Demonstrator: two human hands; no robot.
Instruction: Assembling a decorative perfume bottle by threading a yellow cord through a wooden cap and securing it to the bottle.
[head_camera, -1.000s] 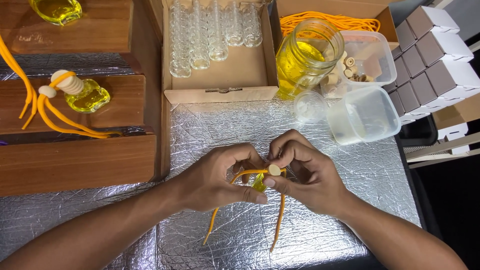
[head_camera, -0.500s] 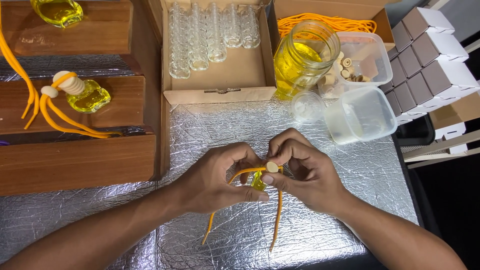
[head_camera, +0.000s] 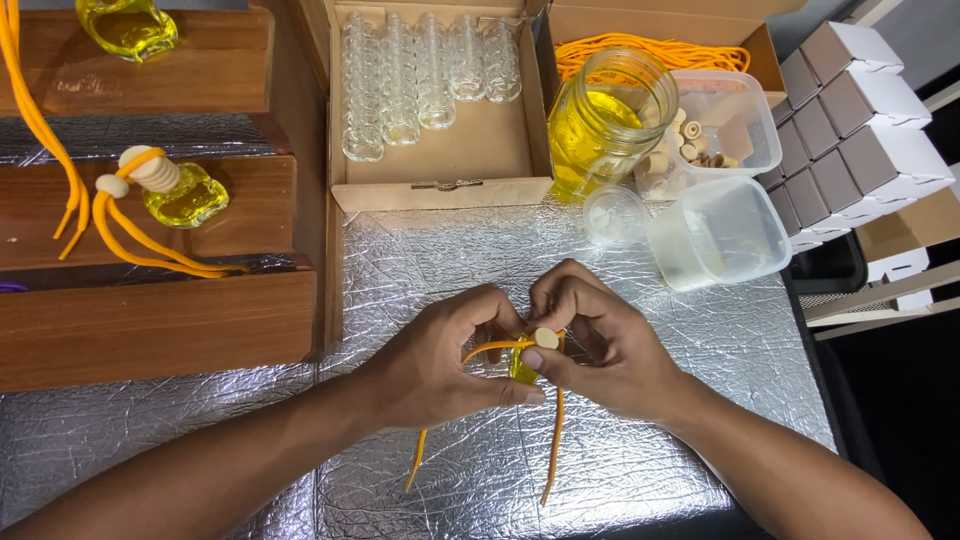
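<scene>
Crinkled shiny foil mat (head_camera: 700, 380), matt wooden steps (head_camera: 150, 320).

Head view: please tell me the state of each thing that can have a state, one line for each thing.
Left hand: closed around the small bottle.
Right hand: pinching the wooden bead.
Small bottle: yellow, mostly hidden between the hands.
Wooden bead: on the orange cord, whose two ends hang loose.
Glass jar: open, part full of yellow liquid.
Cardboard box: open, empty bottles inside.
Finished bottle: lying on the wooden shelf, cord attached.
</scene>
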